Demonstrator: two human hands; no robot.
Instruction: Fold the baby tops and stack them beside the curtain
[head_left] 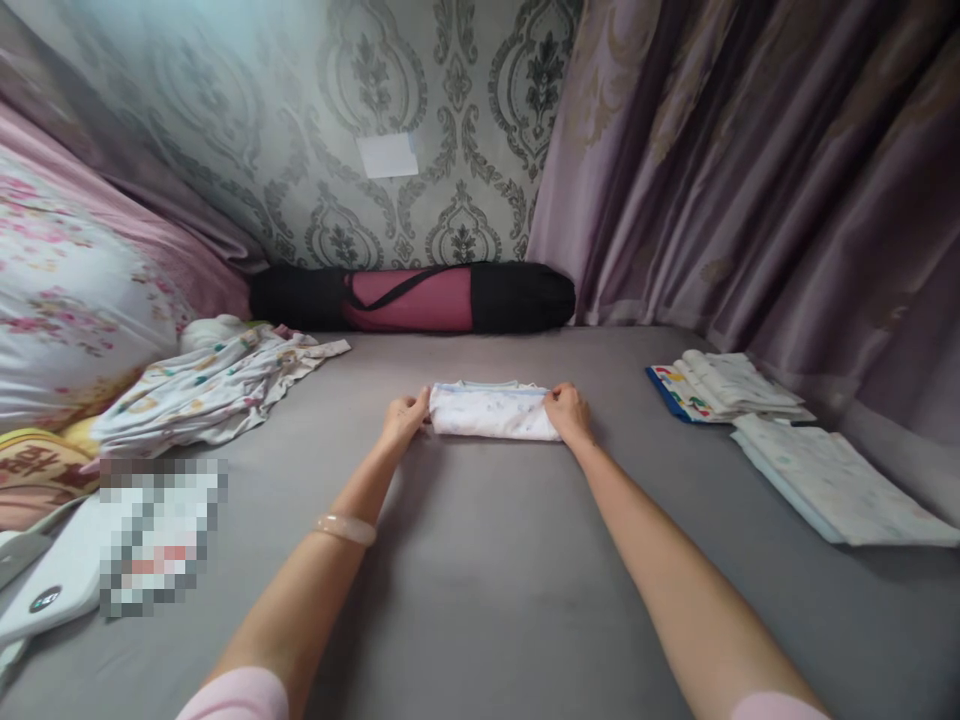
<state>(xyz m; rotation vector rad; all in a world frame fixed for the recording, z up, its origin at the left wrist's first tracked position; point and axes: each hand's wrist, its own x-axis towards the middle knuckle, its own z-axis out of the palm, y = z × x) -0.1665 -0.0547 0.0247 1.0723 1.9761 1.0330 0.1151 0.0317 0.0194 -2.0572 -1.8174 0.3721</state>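
A white cloth with a faint print and a pale blue edge point(491, 413) lies folded into a narrow rectangle on the grey sheet point(495, 560). My left hand point(409, 415) pinches its left end, fingers closed at the edge. At the opposite end, my right hand point(570, 410) grips the cloth's right side between thumb and fingers. Both forearms reach forward from the bottom of the view, and a pale bangle circles the left one.
Crumpled printed clothes point(217, 385) lie at the left, near a white device point(67, 570) and a floral pillow point(67, 290). Folded cloths point(739, 385) and another folded cloth point(847, 480) rest at the right. A black and maroon long bag point(412, 298) lies along the wall.
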